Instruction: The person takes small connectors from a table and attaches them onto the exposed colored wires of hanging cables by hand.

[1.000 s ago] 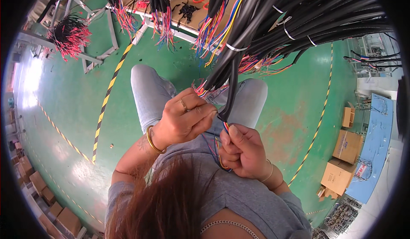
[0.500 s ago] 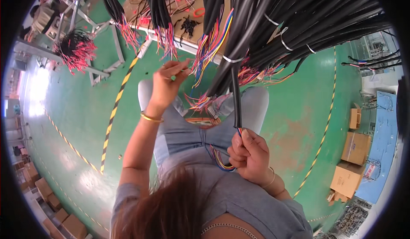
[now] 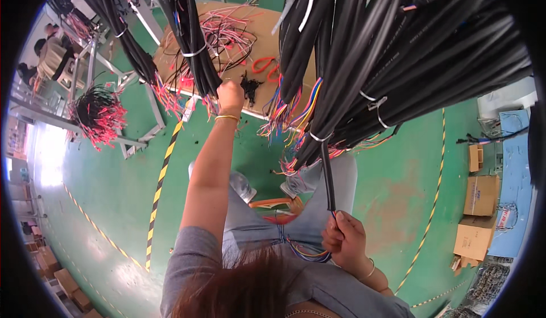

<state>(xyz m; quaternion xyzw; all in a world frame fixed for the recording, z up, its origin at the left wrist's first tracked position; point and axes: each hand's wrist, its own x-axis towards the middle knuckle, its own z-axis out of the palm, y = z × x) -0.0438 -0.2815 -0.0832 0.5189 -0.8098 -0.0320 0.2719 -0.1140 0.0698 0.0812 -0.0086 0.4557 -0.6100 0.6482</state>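
My right hand (image 3: 346, 241) is closed round the lower end of a black sheathed cable (image 3: 329, 181), where coloured inner wires come out. That cable hangs from a thick tied bundle of black cables (image 3: 355, 73). A loop of the coloured wires (image 3: 310, 252) lies across my lap. Stretched forward, my left hand (image 3: 230, 97) is at the table's near edge, beside the lower end of another black cable bundle (image 3: 196, 56). Its fingers are hidden behind the back of the hand, so any hold is out of sight.
On the brown table (image 3: 267, 33) lie pink and red wires (image 3: 227, 31), orange-red handles (image 3: 264, 65) and a heap of black scraps (image 3: 250, 87). Another cable bundle (image 3: 133, 50) hangs left. Cardboard boxes (image 3: 475, 235) stand right. An orange object (image 3: 270, 203) is between my feet.
My left hand has reached forward from above my knee to the table edge, its fingers now hidden. The right hand keeps its grip on the cable end. The view has tilted forward, showing more table.
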